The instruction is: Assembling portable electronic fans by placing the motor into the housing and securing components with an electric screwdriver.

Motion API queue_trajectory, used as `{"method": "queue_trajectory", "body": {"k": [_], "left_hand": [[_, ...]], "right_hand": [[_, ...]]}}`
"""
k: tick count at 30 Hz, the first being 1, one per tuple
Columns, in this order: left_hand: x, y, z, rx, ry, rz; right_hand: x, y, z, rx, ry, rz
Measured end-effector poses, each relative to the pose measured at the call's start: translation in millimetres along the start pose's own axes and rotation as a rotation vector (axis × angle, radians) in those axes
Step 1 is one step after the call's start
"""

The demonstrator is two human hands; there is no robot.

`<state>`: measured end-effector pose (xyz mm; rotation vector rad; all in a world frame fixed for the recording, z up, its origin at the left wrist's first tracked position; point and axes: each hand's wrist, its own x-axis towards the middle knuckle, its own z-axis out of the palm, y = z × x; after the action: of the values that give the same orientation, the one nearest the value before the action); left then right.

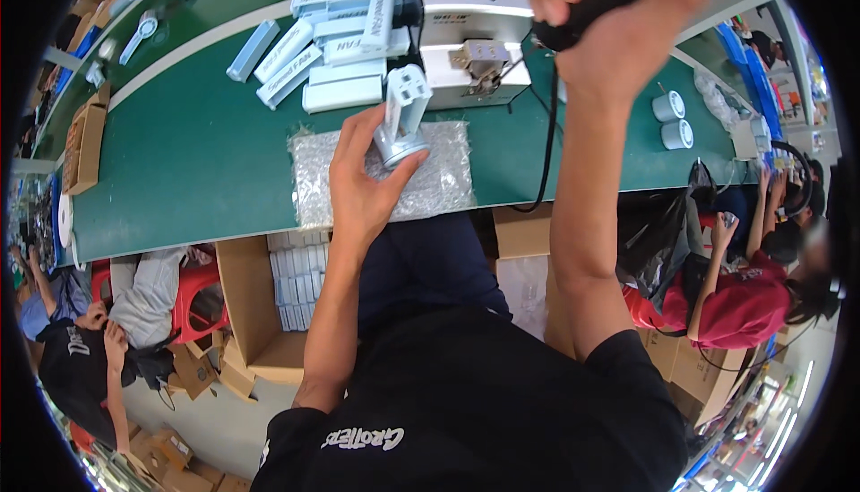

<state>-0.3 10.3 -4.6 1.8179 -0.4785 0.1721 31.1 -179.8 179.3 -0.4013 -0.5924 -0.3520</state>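
Observation:
Upright in my left hand [363, 169] stands a pale blue plastic fan housing [405, 114], with a round base and slots at the top of its upright part. My thumb and fingers close around its lower part. Beneath it lies a sheet of bubble wrap [309, 178] on the green tabletop. My right hand [623, 48] is raised at the upper right, partly blurred, closed around a black corded hand tool [600, 4]. The tool's working end is hidden, and its black cord [549, 147] hangs down over the table's near edge.
Long pale blue cases [345, 48] are piled beyond my left hand. A white metal machine [475, 66] with a silver fixture stands behind the housing. Two round pale parts [672, 120] sit at right. An open carton [251, 313] below holds several pale pieces. Co-workers sit on both sides.

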Motion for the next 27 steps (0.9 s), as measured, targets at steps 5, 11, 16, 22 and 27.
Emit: {"method": "queue_trajectory", "body": {"k": [5, 11, 16, 22, 27], "left_hand": [[1.8, 0.8, 1.1, 0.007, 0.015, 0.035], [0.4, 1.3, 0.1, 0.036, 0.014, 0.021], [-0.1, 2.6, -0.1, 0.028, 0.011, 0.032], [1.8, 2.2, -0.6, 0.011, 0.016, 0.038], [3.3, 4.4, 1.8, 0.063, 0.010, 0.067]], "right_hand": [[-29.8, 3.2, 37.0, -0.472, 0.148, -0.155], [-35.9, 29.7, 29.8, -0.223, 0.162, -0.052], [-23.2, 46.7, 14.0, 0.053, -0.144, -0.104], [-17.3, 57.2, -9.2, -0.114, -0.255, -0.086], [-52.1, 54.4, -40.3, -0.406, -0.152, 0.085]]}}
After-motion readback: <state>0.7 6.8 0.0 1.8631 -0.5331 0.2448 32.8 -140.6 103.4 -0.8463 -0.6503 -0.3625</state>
